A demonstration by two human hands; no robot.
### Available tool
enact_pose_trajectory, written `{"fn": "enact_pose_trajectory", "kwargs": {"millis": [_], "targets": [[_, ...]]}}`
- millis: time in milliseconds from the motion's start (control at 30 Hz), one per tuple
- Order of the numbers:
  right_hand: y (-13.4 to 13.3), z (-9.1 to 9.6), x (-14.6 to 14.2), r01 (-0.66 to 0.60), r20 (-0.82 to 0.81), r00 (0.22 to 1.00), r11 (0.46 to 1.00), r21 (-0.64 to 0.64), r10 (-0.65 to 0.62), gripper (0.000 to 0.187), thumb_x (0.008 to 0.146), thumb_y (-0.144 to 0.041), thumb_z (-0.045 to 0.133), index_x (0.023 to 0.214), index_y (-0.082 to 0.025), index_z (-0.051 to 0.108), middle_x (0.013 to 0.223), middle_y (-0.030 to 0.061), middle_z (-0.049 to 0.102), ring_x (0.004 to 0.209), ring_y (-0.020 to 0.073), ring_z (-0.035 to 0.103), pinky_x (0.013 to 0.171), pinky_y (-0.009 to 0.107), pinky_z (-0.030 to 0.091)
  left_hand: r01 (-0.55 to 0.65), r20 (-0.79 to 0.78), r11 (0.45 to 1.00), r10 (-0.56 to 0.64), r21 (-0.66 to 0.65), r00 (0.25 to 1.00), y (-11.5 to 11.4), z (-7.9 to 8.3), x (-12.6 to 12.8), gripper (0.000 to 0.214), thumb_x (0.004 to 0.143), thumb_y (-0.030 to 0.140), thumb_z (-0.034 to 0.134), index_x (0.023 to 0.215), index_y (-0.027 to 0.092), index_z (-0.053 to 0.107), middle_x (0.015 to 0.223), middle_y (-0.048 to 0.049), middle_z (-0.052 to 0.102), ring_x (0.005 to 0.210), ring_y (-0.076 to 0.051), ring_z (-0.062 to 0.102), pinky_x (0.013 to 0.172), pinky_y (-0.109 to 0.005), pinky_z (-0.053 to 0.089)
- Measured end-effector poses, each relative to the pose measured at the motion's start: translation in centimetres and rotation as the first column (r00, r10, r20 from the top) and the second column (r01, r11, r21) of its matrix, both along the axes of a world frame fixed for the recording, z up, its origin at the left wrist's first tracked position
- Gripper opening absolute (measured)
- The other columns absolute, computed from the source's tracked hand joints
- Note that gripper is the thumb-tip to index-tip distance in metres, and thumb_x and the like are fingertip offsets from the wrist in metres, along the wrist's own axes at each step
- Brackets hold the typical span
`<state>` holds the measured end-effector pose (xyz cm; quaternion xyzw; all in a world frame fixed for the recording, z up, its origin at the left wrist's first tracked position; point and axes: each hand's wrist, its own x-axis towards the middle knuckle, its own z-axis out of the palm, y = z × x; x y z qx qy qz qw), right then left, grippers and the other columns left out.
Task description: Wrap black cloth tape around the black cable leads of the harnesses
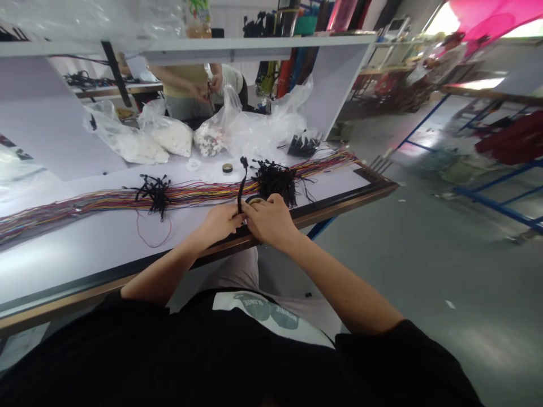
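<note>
My left hand (219,221) and my right hand (270,219) meet at the near edge of the white table (85,249). Both are closed round the lower end of a black wrapped cable (242,183) that rises upright from my fingers. A roll of tape (255,200) peeks out just behind my right hand, partly hidden. A long bundle of many-coloured wires (106,200) lies across the table behind my hands. A black clump of tied ends (275,180) rests on it to the right, and a smaller black clump (155,192) to the left.
Clear plastic bags of white parts (139,141) stand at the back of the table, with a small tape roll (227,168) in front of them. A loose red wire (153,234) loops near the edge. Another person's hands (207,87) work behind the shelf. Blue metal racks (500,186) stand to the right.
</note>
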<state>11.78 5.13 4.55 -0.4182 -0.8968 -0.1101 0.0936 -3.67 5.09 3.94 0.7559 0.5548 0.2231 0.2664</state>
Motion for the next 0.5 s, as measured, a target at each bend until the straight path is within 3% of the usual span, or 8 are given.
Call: {"fn": "enact_pose_trajectory", "kwargs": {"millis": [133, 233, 300, 367, 433, 500], "targets": [[0.3, -0.3, -0.6, -0.043, 0.044, 0.998, 0.999, -0.031, 0.044, 0.035, 0.083, -0.019, 0.038, 0.11, -0.011, 0.06, 0.088, 0.0122, 0.07, 0.079, 0.022, 0.058, 0.072, 0.038, 0.022, 0.042, 0.044, 0.991, -0.037, -0.127, 0.998, 0.3, 0.5, -0.2, 0.022, 0.076, 0.023, 0.047, 0.056, 0.017, 0.05, 0.04, 0.0041, 0.047, 0.037, -0.009, 0.046, 0.043, -0.02, 0.032], [1.3, -0.6, -1.0, -0.075, 0.029, 0.997, 0.995, -0.062, 0.077, 0.031, 0.08, -0.021, 0.042, 0.1, -0.012, 0.064, 0.084, 0.0124, 0.07, 0.078, 0.0229, 0.06, 0.074, 0.039, 0.025, -0.006, 0.119, 0.967, 0.037, -0.254, 0.992, -0.4, 1.3, 0.1, 0.029, 0.074, 0.02, 0.047, 0.045, 0.018, 0.042, 0.031, 0.0062, 0.036, 0.03, -0.007, 0.037, 0.039, -0.019, 0.027], [2.6, -0.6, -0.3, -0.017, -0.027, 1.0, 0.995, -0.101, 0.015, 0.026, 0.077, -0.019, 0.047, 0.093, -0.014, 0.067, 0.081, 0.0117, 0.071, 0.079, 0.0238, 0.06, 0.078, 0.04, 0.028, -0.018, 0.168, 0.932, 0.084, -0.362, 0.982, -1.4, 1.9, 0.3, 0.028, 0.072, 0.017, 0.048, 0.045, 0.017, 0.041, 0.029, 0.0072, 0.034, 0.028, -0.006, 0.034, 0.036, -0.018, 0.025], [4.1, -0.5, 1.2, 0.138, -0.081, 0.985, 0.979, -0.152, -0.151, 0.022, 0.073, -0.014, 0.049, 0.08, -0.016, 0.07, 0.073, 0.0106, 0.071, 0.077, 0.0244, 0.061, 0.081, 0.041, 0.031, 0.06, 0.206, 0.881, 0.043, -0.469, 0.978, -2.4, 2.2, 0.2, 0.022, 0.07, 0.017, 0.051, 0.048, 0.016, 0.047, 0.032, 0.0071, 0.038, 0.029, -0.006, 0.035, 0.036, -0.018, 0.024], [5.1, -0.3, 3.0, 0.239, -0.148, 0.952, 0.953, -0.187, -0.267, 0.028, 0.075, -0.013, 0.048, 0.09, -0.018, 0.07, 0.075, 0.0074, 0.072, 0.077, 0.0231, 0.061, 0.08, 0.041, 0.036, 0.155, 0.249, 0.844, -0.026, -0.514, 0.968, -2.8, 2.2, -0.1, 0.017, 0.07, 0.018, 0.053, 0.053, 0.016, 0.051, 0.036, 0.006, 0.045, 0.033, -0.006, 0.04, 0.038, -0.017, 0.027], [5.1, -0.1, 4.2, 0.215, -0.217, 0.935, 0.934, -0.286, -0.281, 0.03, 0.077, -0.019, 0.049, 0.097, -0.024, 0.07, 0.079, 0.002, 0.073, 0.07, 0.0189, 0.062, 0.073, 0.036, 0.042, 0.189, 0.28, 0.849, -0.051, -0.493, 0.959, -2.5, 2.0, -0.5, 0.018, 0.072, 0.021, 0.053, 0.054, 0.015, 0.052, 0.041, 0.005, 0.049, 0.037, -0.006, 0.044, 0.042, -0.017, 0.032]]}}
